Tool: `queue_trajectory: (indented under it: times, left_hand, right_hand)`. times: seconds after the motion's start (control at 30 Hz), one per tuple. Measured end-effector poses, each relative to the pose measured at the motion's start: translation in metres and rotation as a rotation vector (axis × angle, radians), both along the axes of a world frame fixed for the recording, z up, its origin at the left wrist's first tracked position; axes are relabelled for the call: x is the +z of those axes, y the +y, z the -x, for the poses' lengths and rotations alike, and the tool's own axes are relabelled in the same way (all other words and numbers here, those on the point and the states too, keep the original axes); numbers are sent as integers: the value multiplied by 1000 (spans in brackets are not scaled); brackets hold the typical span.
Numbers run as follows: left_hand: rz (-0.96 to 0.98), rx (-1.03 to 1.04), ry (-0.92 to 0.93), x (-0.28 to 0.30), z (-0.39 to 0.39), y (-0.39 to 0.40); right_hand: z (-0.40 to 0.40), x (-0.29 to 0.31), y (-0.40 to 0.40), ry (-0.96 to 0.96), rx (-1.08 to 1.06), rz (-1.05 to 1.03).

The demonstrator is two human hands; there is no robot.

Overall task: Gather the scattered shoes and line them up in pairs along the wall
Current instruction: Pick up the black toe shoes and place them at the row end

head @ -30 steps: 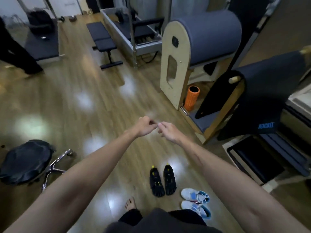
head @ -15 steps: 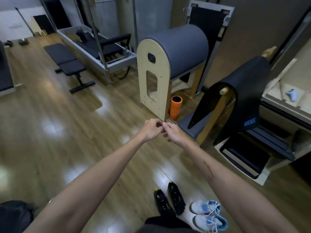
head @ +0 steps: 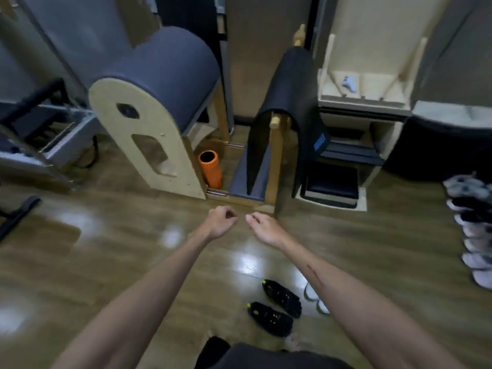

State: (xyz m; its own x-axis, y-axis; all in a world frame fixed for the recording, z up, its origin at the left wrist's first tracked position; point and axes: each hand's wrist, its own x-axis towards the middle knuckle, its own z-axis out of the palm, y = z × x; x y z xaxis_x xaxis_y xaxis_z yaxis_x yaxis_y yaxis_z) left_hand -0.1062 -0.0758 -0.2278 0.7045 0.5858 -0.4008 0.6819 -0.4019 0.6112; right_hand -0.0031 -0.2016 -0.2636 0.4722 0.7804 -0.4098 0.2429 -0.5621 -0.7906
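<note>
Both hands now parted, left hand (head: 221,222) seemingly loosely curled, right hand (head: 266,227) relaxed, empty, above glossy wood floor (head: 106,262).

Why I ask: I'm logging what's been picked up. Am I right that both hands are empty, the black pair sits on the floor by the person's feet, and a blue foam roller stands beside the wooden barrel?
Not quite. The foam roller is orange, not blue, as the head view shows. The rest holds: left hand and right hand hold nothing, the black pair lies on the floor by the feet, and the roller stands beside the wooden barrel.

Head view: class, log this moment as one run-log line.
left hand: empty | right hand: empty | black shoes: paired on floor | row of shoes: far right
</note>
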Motion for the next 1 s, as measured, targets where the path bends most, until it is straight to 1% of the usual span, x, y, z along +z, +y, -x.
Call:
queue_trajectory:
  times: [0.13,0.23,0.37,0.47,0.53,0.63,0.73,0.9,1.0]
  left_hand:
    - [-49,-375,101,-26,-52,-3]
    - [-85,-622,143,-40,-86,-7]
    - [-107,-883,138,-53,-116,-7]
    - [-125,-1069,112,-62,-128,-5]
    - [-105,-1137,123,-70,-130,-2]
    - [-92,-1286,187,-83,-122,2]
    - [-129,-1403,226,-108,-120,3]
    - [-185,-1517,284,-174,-123,-8]
    - [-215,-1570,273,-232,-132,-11]
  right_hand:
    - [-16,-19,-27,37,-225,53]
    - [-16,-32,-43,47,-392,93]
    - [-1,-41,-45,62,-646,152]
    - [15,-50,-39,59,-777,244]
    - [24,-58,-33,56,-849,276]
    - [45,-71,-23,84,-940,297]
    - [69,-97,-18,128,-979,361]
    - [97,-158,-19,228,-1034,381]
    - [101,-215,-17,247,-1050,392]
